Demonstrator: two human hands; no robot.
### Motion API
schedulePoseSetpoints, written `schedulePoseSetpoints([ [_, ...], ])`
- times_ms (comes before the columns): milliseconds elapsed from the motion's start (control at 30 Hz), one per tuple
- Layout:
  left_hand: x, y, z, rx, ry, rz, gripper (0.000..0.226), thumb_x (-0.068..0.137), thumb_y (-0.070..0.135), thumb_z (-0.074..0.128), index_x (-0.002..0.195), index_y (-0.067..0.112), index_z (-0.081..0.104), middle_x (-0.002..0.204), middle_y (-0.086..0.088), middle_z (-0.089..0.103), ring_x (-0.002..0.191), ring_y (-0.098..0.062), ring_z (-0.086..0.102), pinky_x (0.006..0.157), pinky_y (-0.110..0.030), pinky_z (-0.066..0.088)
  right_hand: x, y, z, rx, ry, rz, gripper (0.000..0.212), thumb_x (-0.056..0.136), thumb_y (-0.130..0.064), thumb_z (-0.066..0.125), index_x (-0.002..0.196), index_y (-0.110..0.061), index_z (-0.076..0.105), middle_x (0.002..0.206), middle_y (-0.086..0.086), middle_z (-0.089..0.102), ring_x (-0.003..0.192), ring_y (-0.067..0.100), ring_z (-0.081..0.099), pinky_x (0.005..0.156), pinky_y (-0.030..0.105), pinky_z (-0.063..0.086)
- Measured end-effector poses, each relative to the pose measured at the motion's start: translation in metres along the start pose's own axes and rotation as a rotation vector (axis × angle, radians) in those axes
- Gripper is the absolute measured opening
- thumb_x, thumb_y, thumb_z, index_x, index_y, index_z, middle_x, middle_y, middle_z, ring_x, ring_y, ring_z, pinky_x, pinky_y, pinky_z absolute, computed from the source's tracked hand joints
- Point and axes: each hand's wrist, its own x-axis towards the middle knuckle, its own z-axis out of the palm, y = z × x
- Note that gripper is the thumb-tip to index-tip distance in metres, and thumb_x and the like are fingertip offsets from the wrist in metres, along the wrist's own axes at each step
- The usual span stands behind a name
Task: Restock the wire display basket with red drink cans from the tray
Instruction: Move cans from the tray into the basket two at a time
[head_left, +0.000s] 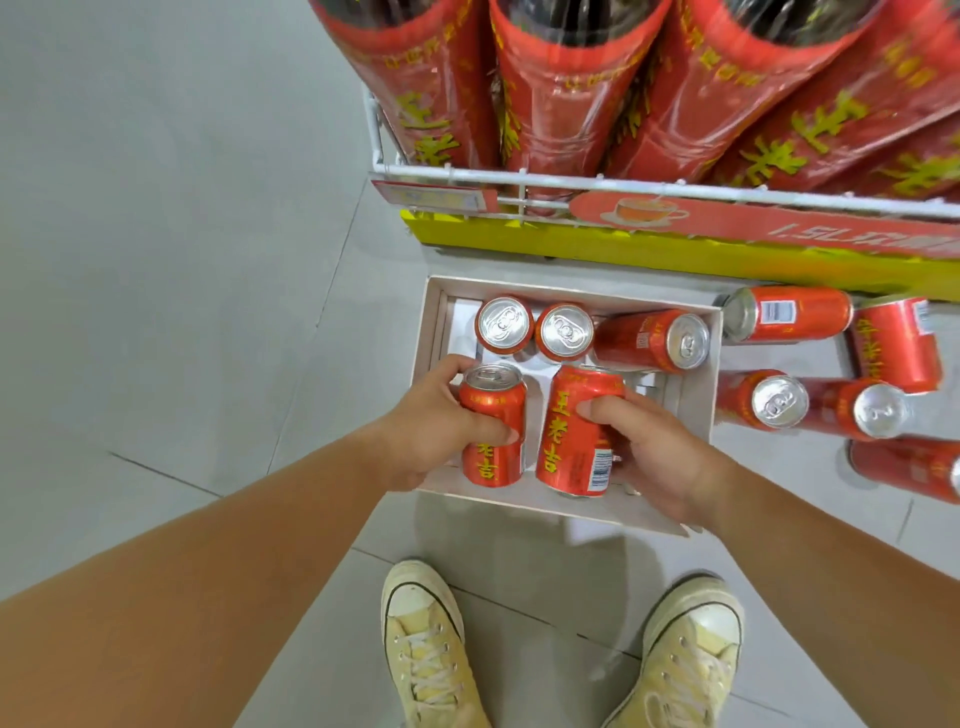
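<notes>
Our left hand (431, 431) curls fingers and thumb round one upright red can (493, 431) and our right hand (649, 457) grips a second can (576, 436) beside it, both at the near edge of the white tray (457, 322) on the floor; one can per hand, we judge, so that two go up in a single trip. Three more cans (563, 332) wait at the tray's far side, one tipped over, while loose cans (779, 402) lie to its right. Above, the wire basket (519, 179) is packed with tall red bottles (561, 104), which may crowd the way in.
</notes>
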Motion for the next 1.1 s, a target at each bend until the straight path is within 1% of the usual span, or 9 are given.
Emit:
schedulePoseSetpoints([
  [167, -0.048, 0.032, 0.006, -0.110, -0.013, 0.016, 0.066, 0.060, 0.009, 0.085, 0.119, 0.026, 0.062, 0.110, -0.012, 0.076, 0.099, -0.030, 0.075, 0.091, -0.048, 0.059, -0.057, -0.040, 0.005, 0.160, -0.090, -0.009, 0.054, 0.071, -0.031, 0.072, 0.122, -0.016, 0.065, 0.110, 0.010, 0.074, 0.104, 0.028, 0.068, 0.101, 0.053, 0.053],
  [300, -0.094, 0.066, 0.014, -0.176, -0.008, 0.065, 0.052, 0.077, 0.006, 0.082, 0.122, 0.026, 0.064, 0.104, -0.007, 0.078, 0.094, -0.026, 0.076, 0.090, -0.046, 0.060, -0.107, -0.076, 0.014, 0.106, -0.160, -0.087, 0.058, 0.068, -0.035, 0.088, 0.120, -0.022, 0.067, 0.111, 0.006, 0.077, 0.102, 0.022, 0.074, 0.086, 0.042, 0.061],
  [400, -0.135, 0.096, 0.020, -0.214, 0.036, 0.103, 0.058, 0.068, 0.017, 0.084, 0.121, 0.029, 0.066, 0.110, -0.013, 0.076, 0.098, -0.031, 0.075, 0.091, -0.052, 0.059, -0.147, -0.103, 0.022, 0.096, -0.139, -0.122, 0.051, 0.074, -0.023, 0.082, 0.122, -0.018, 0.066, 0.109, 0.008, 0.078, 0.097, 0.022, 0.076, 0.075, 0.036, 0.063],
  [500, -0.181, 0.128, 0.024, -0.250, 0.073, 0.163, 0.054, 0.065, 0.020, 0.083, 0.116, 0.028, 0.069, 0.107, -0.013, 0.076, 0.091, -0.027, 0.076, 0.080, -0.050, 0.063, -0.192, -0.129, 0.029, 0.093, -0.106, -0.143, 0.056, 0.073, -0.020, 0.085, 0.124, -0.016, 0.065, 0.114, 0.013, 0.076, 0.096, 0.026, 0.075, 0.072, 0.040, 0.063],
  [600, -0.236, 0.163, 0.026, -0.288, 0.087, 0.211, 0.047, 0.070, 0.018, 0.084, 0.111, 0.033, 0.069, 0.099, -0.006, 0.078, 0.082, -0.019, 0.076, 0.065, -0.039, 0.063, -0.242, -0.155, 0.034, 0.109, -0.063, -0.187, 0.056, 0.074, -0.021, 0.084, 0.126, -0.014, 0.064, 0.115, 0.014, 0.076, 0.100, 0.028, 0.075, 0.078, 0.042, 0.063],
  [767, -0.338, 0.230, 0.025, -0.328, 0.152, 0.287, 0.038, 0.083, 0.002, 0.077, 0.114, 0.020, 0.066, 0.094, -0.007, 0.075, 0.067, -0.015, 0.075, 0.054, -0.031, 0.059, -0.339, -0.210, 0.051, 0.108, -0.044, -0.244, 0.074, 0.063, -0.039, 0.089, 0.129, -0.016, 0.063, 0.124, 0.022, 0.071, 0.118, 0.042, 0.066, 0.101, 0.062, 0.051],
  [833, -0.378, 0.258, 0.024, -0.317, 0.168, 0.327, 0.036, 0.084, 0.002, 0.076, 0.115, 0.019, 0.066, 0.099, -0.011, 0.075, 0.070, -0.018, 0.075, 0.056, -0.033, 0.059, -0.377, -0.236, 0.060, 0.101, -0.026, -0.278, 0.075, 0.059, -0.042, 0.090, 0.126, -0.019, 0.065, 0.123, 0.022, 0.071, 0.116, 0.045, 0.066, 0.099, 0.065, 0.051],
  [933, -0.440, 0.303, 0.021, -0.290, 0.189, 0.409, 0.034, 0.083, 0.004, 0.077, 0.111, 0.021, 0.068, 0.102, -0.010, 0.077, 0.080, -0.019, 0.074, 0.065, -0.036, 0.061, -0.440, -0.279, 0.077, 0.123, 0.022, -0.358, 0.069, 0.060, -0.040, 0.087, 0.123, -0.019, 0.069, 0.114, 0.018, 0.074, 0.107, 0.043, 0.069, 0.084, 0.054, 0.059],
  [1100, -0.542, 0.376, 0.017, -0.264, 0.171, 0.525, 0.037, 0.083, 0.009, 0.079, 0.113, 0.026, 0.066, 0.096, -0.002, 0.077, 0.077, -0.013, 0.074, 0.062, -0.032, 0.059, -0.550, -0.346, 0.108, 0.104, 0.041, -0.499, 0.054, 0.074, -0.033, 0.084, 0.121, -0.011, 0.068, 0.111, 0.016, 0.074, 0.097, 0.030, 0.070, 0.091, 0.055, 0.057],
])
